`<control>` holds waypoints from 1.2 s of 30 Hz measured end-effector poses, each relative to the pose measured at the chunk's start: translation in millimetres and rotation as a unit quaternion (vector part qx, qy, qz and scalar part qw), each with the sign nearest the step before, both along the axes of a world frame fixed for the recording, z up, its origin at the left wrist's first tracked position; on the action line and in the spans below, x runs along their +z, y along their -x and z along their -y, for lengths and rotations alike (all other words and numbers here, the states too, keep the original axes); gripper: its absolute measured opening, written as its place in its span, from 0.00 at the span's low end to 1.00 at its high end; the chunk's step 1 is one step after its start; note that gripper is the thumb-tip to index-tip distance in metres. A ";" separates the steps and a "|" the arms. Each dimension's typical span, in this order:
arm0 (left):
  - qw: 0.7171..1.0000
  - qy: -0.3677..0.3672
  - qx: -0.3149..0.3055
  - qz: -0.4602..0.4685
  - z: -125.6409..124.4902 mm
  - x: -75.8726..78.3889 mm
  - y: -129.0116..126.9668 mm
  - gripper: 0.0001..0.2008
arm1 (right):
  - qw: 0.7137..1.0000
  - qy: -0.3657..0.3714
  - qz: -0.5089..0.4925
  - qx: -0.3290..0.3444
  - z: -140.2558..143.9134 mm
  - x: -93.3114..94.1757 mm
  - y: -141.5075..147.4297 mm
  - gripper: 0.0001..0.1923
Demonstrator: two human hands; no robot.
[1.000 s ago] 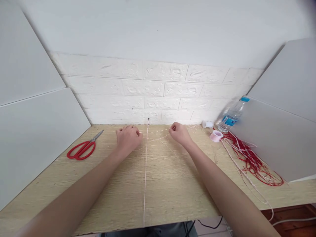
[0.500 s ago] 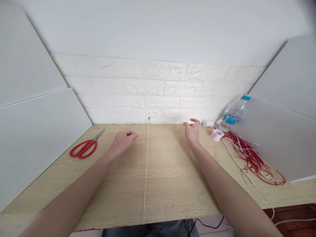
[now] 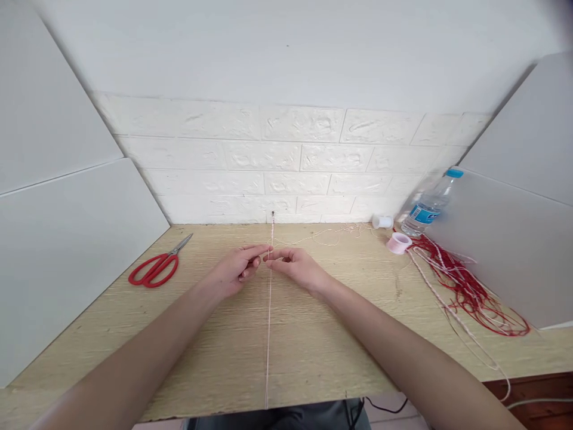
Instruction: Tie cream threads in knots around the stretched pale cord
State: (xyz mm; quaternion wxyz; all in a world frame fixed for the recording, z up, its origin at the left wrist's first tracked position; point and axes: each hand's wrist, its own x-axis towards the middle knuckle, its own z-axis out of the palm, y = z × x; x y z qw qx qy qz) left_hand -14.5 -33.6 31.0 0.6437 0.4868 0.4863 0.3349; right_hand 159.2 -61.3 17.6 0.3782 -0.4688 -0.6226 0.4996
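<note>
A pale pink cord [image 3: 269,334] runs taut from a small dark hole at the wall's foot, across the table to the front edge. Its upper stretch looks braided. At this cord my two hands meet. My left hand [image 3: 235,267] reaches in from the left, index finger stretched to the cord and the other fingers curled, closed around fine thread that is mostly hidden. From the right, my right hand [image 3: 299,267] pinches at the cord with thumb and index finger. Thin cream thread [image 3: 329,233] trails in loose loops behind it toward the spools.
Red-handled scissors [image 3: 154,270] lie at left. Toward the right are a white spool [image 3: 382,221], a pink spool [image 3: 398,242], a water bottle [image 3: 427,206] and a tangle of red and pink cords [image 3: 465,292]. White panels [image 3: 80,251] flank the table.
My right hand has come left and nearer, from beside the white spool to the taut cord. The left hand has moved right to meet it, index finger now stretched out.
</note>
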 end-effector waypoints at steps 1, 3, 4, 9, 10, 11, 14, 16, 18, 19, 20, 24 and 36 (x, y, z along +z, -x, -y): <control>1.000 0.001 0.001 -0.001 -0.6 -0.5 0.6 0.18 | 1.000 0.011 -0.021 0.006 -0.1 0.7 -0.4 0.14; 1.000 0.001 0.016 -0.010 -1.8 -0.3 2.2 0.19 | 0.998 0.024 -0.051 0.003 -1.2 3.8 -2.6 0.13; 0.999 -0.002 0.029 -0.017 -2.4 0.3 3.2 0.19 | 0.998 0.027 -0.062 -0.003 -2.0 6.0 -4.5 0.12; 0.994 -0.036 0.088 -0.051 -7.6 3.3 9.4 0.21 | 0.984 0.037 -0.175 -0.008 -7.5 20.9 -22.3 0.10; 0.993 -0.039 0.096 -0.057 -8.9 3.2 10.6 0.22 | 0.978 0.041 -0.203 -0.009 -8.5 24.4 -26.8 0.11; 0.992 -0.040 0.103 -0.065 -10.3 2.8 11.7 0.22 | 0.974 0.038 -0.221 -0.010 -9.4 27.9 -31.3 0.11; 0.988 -0.048 0.113 -0.090 -13.9 -0.7 14.6 0.23 | 0.970 0.049 -0.234 -0.036 -11.6 37.8 -44.8 0.11; 0.986 -0.053 0.115 -0.110 -15.7 -3.9 16.1 0.23 | 0.970 0.073 -0.229 -0.048 -13.8 42.1 -54.2 0.12; 0.983 -0.059 0.116 -0.127 -16.9 -6.8 16.9 0.22 | 0.970 0.103 -0.213 -0.057 -17.0 43.2 -64.2 0.12; 0.983 -0.061 0.115 -0.133 -17.3 -8.0 17.0 0.22 | 0.972 0.119 -0.195 -0.055 -18.8 42.3 -69.0 0.11; 0.982 -0.064 0.113 -0.139 -17.5 -8.8 16.9 0.22 | 0.977 0.131 -0.163 -0.051 -20.6 40.7 -73.3 0.11; 0.973 -0.091 0.099 -0.188 -15.8 -8.9 15.4 0.20 | 0.977 0.117 0.173 -0.036 -26.1 28.5 -81.2 0.12; 0.849 -0.327 0.052 -0.412 -15.9 -13.8 16.6 0.15 | 0.834 -0.107 0.482 -0.245 -47.7 0.7 -104.4 0.11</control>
